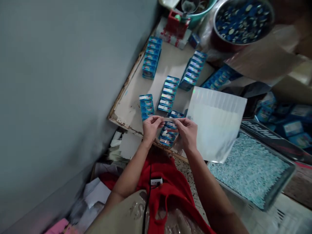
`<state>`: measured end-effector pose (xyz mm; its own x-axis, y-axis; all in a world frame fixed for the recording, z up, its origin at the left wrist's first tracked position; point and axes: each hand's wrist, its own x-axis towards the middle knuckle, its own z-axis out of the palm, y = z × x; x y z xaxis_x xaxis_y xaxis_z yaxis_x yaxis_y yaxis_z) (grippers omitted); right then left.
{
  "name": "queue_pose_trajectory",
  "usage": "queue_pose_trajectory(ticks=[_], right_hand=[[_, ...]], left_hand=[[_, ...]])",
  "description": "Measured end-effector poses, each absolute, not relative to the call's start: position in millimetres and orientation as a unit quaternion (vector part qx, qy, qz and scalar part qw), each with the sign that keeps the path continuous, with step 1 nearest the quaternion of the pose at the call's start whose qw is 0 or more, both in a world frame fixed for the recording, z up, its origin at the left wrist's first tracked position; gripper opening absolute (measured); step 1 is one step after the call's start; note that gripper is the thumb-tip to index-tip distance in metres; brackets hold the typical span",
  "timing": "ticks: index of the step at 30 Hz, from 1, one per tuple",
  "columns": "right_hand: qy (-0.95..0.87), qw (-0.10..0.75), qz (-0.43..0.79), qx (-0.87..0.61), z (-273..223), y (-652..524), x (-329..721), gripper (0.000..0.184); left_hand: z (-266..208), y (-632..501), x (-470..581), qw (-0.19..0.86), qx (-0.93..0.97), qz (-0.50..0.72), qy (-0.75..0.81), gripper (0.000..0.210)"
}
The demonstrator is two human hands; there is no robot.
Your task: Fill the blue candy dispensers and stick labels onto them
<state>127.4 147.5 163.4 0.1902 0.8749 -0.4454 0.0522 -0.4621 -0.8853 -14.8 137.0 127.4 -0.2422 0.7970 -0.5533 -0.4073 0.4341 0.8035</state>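
Fingers [159,121] pinching strip [168,119], blue boxes [167,136] below

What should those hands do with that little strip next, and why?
I'd probably lower the strip onto one of the blue boxes below it. The left hand and right hand pinch its two ends right above that row, and some boxes nearby already wear pale, shiny strips.

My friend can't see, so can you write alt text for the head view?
A person's left hand and right hand pinch a thin strip above rows of blue boxes on a table. A white sheet lies at right.
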Motion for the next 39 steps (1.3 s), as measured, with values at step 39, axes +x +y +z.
queue_pose_trajectory(ticks=[39], right_hand=[[-0.501, 0.266, 0.391, -0.725, 83.3, 228.7, 1.4, 0.030]], left_hand=[[54.9, 143.8, -134.8, 0.532, 0.157, 0.562, 0.613, 0.059]])
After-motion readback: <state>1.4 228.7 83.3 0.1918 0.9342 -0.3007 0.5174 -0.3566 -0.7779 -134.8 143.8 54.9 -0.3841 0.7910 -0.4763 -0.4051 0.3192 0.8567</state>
